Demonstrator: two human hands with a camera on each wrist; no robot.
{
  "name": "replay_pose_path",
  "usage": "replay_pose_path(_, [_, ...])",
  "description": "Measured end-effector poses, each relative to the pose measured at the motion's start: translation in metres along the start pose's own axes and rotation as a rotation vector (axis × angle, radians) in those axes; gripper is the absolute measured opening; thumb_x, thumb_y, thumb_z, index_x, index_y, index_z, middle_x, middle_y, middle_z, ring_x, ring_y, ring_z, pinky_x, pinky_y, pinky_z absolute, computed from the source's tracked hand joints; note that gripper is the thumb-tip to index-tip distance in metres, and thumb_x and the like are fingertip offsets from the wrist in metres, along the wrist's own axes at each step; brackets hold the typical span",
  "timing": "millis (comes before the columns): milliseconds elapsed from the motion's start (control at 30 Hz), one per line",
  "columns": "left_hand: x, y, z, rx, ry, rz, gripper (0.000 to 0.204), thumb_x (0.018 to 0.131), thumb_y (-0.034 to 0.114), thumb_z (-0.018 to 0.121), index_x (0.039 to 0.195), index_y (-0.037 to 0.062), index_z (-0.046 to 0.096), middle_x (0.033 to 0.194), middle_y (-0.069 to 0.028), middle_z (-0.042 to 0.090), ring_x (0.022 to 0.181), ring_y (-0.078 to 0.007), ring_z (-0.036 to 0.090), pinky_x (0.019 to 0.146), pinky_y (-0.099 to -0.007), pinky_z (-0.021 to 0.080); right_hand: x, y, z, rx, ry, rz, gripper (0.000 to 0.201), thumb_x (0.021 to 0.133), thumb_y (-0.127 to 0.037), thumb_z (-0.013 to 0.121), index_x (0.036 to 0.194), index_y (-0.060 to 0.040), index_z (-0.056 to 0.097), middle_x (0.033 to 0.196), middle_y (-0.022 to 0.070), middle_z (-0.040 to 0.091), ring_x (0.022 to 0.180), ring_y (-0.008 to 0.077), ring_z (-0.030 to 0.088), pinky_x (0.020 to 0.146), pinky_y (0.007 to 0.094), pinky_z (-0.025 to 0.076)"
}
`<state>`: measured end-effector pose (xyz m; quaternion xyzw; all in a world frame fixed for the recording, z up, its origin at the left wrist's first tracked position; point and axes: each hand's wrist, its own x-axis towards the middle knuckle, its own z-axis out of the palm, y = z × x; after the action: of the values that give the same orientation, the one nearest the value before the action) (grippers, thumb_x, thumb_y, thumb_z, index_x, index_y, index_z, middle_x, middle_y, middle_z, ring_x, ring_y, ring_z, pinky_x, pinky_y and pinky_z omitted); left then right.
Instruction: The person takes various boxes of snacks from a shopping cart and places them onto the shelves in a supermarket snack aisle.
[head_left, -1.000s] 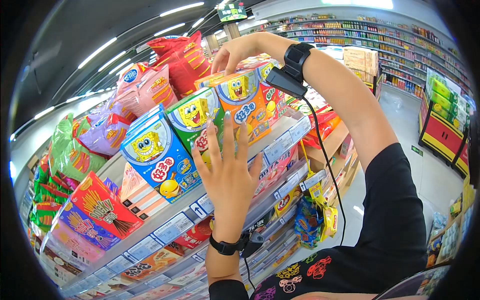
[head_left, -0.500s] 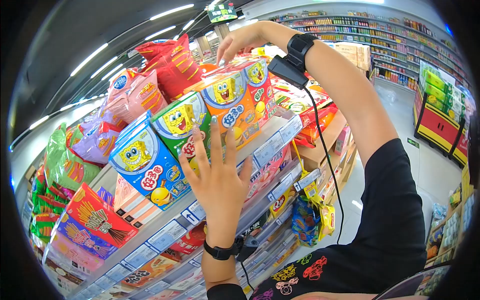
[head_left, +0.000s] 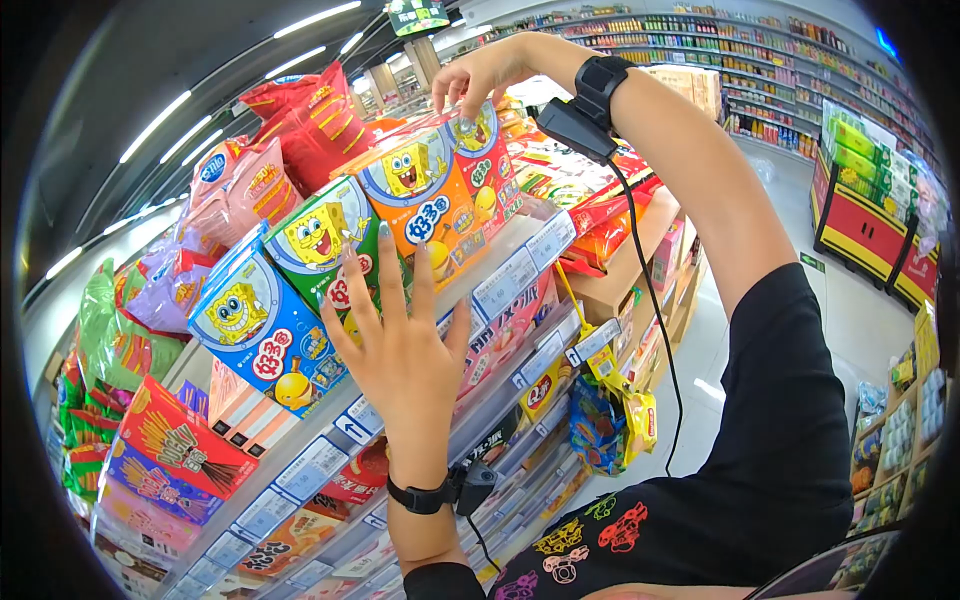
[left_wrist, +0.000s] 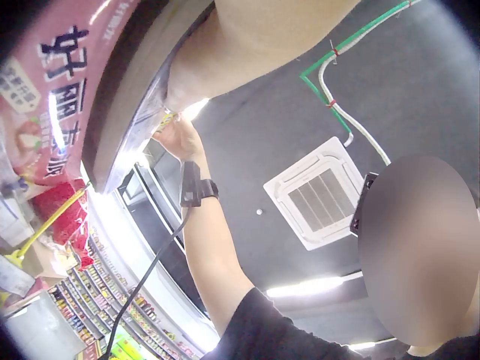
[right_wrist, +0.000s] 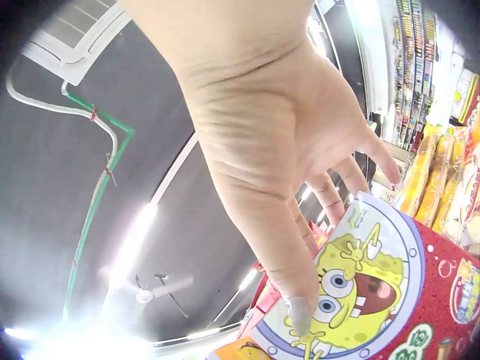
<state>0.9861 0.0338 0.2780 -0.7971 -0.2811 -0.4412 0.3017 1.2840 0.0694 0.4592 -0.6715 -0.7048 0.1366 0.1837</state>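
A row of cartoon snack boxes stands on a store shelf: a blue box [head_left: 255,325], a green box [head_left: 315,235], an orange box [head_left: 432,205] and a red box [head_left: 487,180]. My left hand [head_left: 400,350] has spread, straight fingers overlapping the lower fronts of the green and orange boxes in the head view. Over the red box's top, my right hand [head_left: 487,75] has its thumb [right_wrist: 298,289] at the upper front of the cartoon face. Its other fingers spread loosely above and behind the top edge, partly hidden.
Red [head_left: 312,125] and pink snack bags [head_left: 240,195] stand behind the boxes. Red stick-biscuit boxes [head_left: 185,435] lie at the left. Price tags [head_left: 312,467] line the shelf edge. Small hanging packs [head_left: 610,420] and red snack packs [head_left: 610,225] are at the right.
The view shifts right, so the shelf slides left. My right hand moves from over the back of the boxes to the red box's front top edge. The left hand stays spread at the row.
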Motion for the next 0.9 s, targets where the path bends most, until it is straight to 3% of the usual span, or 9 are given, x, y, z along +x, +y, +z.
replay_pose_path(333, [0.000,-0.001,0.000,0.019,0.005,0.021,0.046,0.077,0.039,0.059,0.120,0.0210,0.057,0.137,-0.0016,0.042,0.131,-0.0262,0.030,0.105,-0.0468,0.022,-0.008,0.014,0.001,0.083,0.000,-0.070,0.055,0.066,-0.021,0.077,0.113,-0.0071,0.052,0.108,0.0091,0.048,0.093,0.0168,0.050,0.070,0.0303,0.044])
replay_pose_path(500, [-0.001,-0.001,0.001,0.022,0.010,0.023,0.047,0.077,0.039,0.060,0.120,0.0216,0.058,0.136,-0.0015,0.042,0.131,-0.0258,0.029,0.105,-0.0466,0.022,-0.017,0.017,0.002,0.104,0.042,-0.085,0.043,0.071,-0.012,0.071,0.109,-0.0038,0.055,0.104,0.0116,0.057,0.095,0.0202,0.058,0.080,0.0348,0.049])
replay_pose_path(800, [-0.001,-0.001,0.001,0.026,0.005,0.023,0.046,0.078,0.040,0.059,0.121,0.0226,0.057,0.136,-0.0011,0.042,0.131,-0.0250,0.029,0.105,-0.0462,0.021,-0.018,0.029,0.001,0.140,0.000,-0.093,0.046,0.071,-0.014,0.070,0.113,-0.0047,0.055,0.103,0.0095,0.060,0.093,0.0182,0.058,0.078,0.0339,0.048])
replay_pose_path(833, [-0.001,-0.001,0.001,0.031,0.003,0.024,0.046,0.078,0.041,0.059,0.121,0.0229,0.057,0.136,-0.0010,0.042,0.131,-0.0249,0.028,0.105,-0.0462,0.021,-0.020,0.027,0.004,0.116,0.032,-0.108,0.037,0.076,-0.012,0.065,0.110,-0.0034,0.056,0.101,0.0096,0.061,0.091,0.0173,0.058,0.076,0.0313,0.047])
replay_pose_path(900, [-0.001,-0.001,0.001,0.036,0.007,0.019,0.046,0.079,0.041,0.058,0.121,0.0234,0.057,0.137,-0.0007,0.042,0.132,-0.0248,0.028,0.105,-0.0463,0.021,-0.016,0.031,-0.005,0.093,-0.037,-0.151,0.038,0.077,-0.017,0.067,0.111,-0.0045,0.057,0.105,0.0095,0.060,0.093,0.0171,0.056,0.075,0.0310,0.047])
